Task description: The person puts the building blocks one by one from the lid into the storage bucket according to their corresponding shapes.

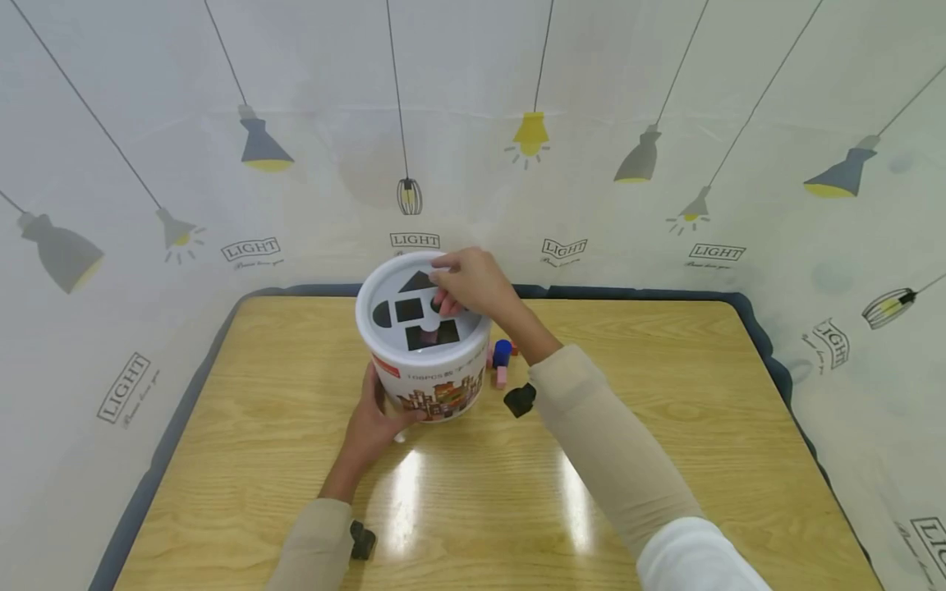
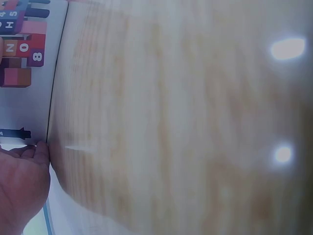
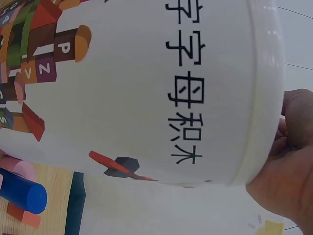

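Observation:
A white toy-block bucket (image 1: pixel 443 373) stands upright on the table, printed with colourful letter blocks. Dark cut-outs of several shapes pierce its white lid (image 1: pixel 383 289). My left hand (image 1: pixel 373 428) holds the bucket low on its left side, the thumb across the front. Over the right part of the lid is my right hand (image 1: pixel 473 286), its bent fingers at a round hole; whether they pinch anything is hidden. Something pinkish shows in the rectangular hole. Beside the bucket's right side lie a blue cylinder (image 1: pixel 502 353), a pink block (image 1: pixel 502 377) and a red block (image 3: pixel 23 215).
The wooden table (image 1: pixel 628 427) spreads out on both sides of the bucket. Behind it hangs a pale sheet (image 1: pixel 473 98) printed with lamps. A dark edge strip (image 1: pixel 636 292) runs along the table's back. Black wrist cameras (image 1: pixel 521 400) sit on both sleeves.

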Demonstrator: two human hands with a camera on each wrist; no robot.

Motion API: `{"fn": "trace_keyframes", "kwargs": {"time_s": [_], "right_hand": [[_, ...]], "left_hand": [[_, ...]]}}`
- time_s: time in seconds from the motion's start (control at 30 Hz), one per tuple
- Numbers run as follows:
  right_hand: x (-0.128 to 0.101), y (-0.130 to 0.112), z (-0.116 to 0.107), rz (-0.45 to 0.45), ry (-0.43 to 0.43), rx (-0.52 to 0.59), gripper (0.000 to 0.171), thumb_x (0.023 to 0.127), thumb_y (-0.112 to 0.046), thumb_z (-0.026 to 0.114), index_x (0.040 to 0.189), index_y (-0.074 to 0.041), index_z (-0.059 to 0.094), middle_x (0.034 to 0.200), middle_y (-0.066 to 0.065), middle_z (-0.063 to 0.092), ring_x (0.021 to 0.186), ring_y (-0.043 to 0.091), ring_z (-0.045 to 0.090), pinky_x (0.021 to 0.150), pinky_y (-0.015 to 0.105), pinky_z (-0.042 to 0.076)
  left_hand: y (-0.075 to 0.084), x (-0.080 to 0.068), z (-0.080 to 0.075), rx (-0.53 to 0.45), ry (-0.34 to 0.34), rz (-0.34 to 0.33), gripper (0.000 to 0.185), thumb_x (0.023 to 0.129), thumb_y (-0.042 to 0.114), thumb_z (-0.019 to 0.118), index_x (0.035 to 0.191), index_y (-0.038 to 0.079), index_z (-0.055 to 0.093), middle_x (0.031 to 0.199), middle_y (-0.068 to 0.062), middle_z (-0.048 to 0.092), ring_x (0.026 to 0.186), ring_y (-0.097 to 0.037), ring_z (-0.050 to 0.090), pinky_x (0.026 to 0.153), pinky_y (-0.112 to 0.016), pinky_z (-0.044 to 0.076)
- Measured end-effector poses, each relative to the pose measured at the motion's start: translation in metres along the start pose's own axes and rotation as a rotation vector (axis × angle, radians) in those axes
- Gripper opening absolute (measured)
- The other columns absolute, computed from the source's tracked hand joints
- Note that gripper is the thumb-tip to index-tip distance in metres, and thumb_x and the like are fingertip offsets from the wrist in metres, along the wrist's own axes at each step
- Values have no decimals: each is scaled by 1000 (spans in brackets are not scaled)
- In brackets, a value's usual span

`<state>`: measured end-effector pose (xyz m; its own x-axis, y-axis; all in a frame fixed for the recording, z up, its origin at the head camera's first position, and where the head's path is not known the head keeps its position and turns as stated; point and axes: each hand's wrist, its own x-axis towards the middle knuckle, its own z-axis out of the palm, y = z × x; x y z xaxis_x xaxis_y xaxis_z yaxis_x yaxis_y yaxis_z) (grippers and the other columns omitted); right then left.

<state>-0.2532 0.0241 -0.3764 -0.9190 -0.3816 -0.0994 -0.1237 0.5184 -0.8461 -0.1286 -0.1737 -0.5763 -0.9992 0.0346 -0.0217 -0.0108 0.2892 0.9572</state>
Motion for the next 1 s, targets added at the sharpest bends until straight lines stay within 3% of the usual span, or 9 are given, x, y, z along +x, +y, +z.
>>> {"fn": "trace_keyframes", "kwargs": {"time_s": [0.1,0.37,0.53,0.77,1.0], "right_hand": [[-2,2,-3,6,17,34,41,98,-20,58,136,-4,56,74,8,70,59,22,68,57,31,61],[-5,4,-12,21,55,52,40,99,-20,58,135,-5,57,75,10,69,58,21,66,56,30,61],[-7,8,-17,35,78,66,40,98,-20,59,135,-5,57,76,10,68,58,20,66,57,29,61],[-8,18,-24,26,111,128,39,98,-20,58,134,-4,58,76,13,68,58,23,66,59,31,61],[-11,26,-33,34,146,128,37,98,-20,58,131,-4,60,76,13,68,60,22,66,60,31,62]], "left_hand": [[-7,2,1,-3,7,2,123,69,25,89,153,45,2,162,3,17,149,-17,15,123,-37,16],[29,-9,-3,36,-15,-26,119,74,17,86,157,27,1,163,-8,15,149,-28,15,123,-44,17],[35,-11,-3,58,-14,-29,118,75,17,85,157,27,1,163,-7,15,149,-26,16,123,-41,18],[28,-9,-2,5,-7,8,118,73,18,86,157,28,4,162,-6,16,149,-25,15,123,-41,17],[-1,0,1,12,14,26,120,69,28,89,154,43,4,162,2,18,149,-20,17,123,-39,17]]}}
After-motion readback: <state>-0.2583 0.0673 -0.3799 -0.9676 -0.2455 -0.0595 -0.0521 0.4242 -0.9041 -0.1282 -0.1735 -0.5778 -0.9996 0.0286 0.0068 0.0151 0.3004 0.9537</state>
